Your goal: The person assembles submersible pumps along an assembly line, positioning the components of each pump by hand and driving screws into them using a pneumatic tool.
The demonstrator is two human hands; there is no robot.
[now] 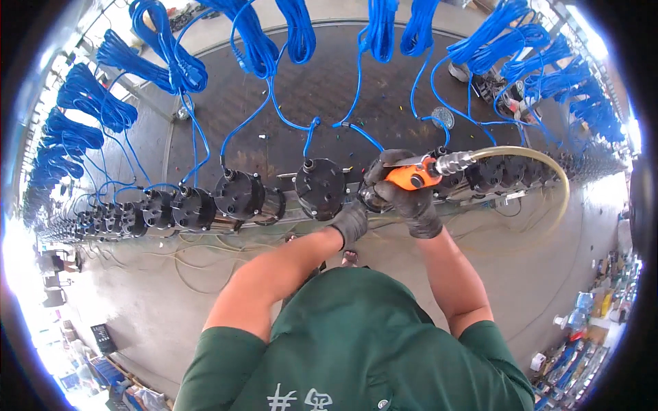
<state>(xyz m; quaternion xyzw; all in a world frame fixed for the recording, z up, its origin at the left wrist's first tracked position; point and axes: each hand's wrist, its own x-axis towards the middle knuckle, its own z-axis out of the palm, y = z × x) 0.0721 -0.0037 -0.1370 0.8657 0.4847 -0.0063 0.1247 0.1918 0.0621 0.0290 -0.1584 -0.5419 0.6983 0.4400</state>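
My right hand (417, 211), in a dark grey glove, is wrapped around an orange air-powered tool (413, 175). A metal fitting (454, 163) joins the tool to a clear yellowish hose (552, 164) that loops off to the right. Beneath the tool is a black-topped cylindrical motor unit (372, 197), largely covered by my hands. Low against that unit lies my gloved left hand (351, 223), its fingers hidden. Immediately to the left stands another such unit, a black-capped motor (321, 188) with a blue cable leaving its top.
A long row of similar motor units (236, 194) runs left and right on a metal rail. Coiled blue cables (253, 41) hang above the far side. Beyond the row lies a dark floor mat (288, 82). Thin hoses (185, 267) trail below, and bottles (582, 308) stand at right.
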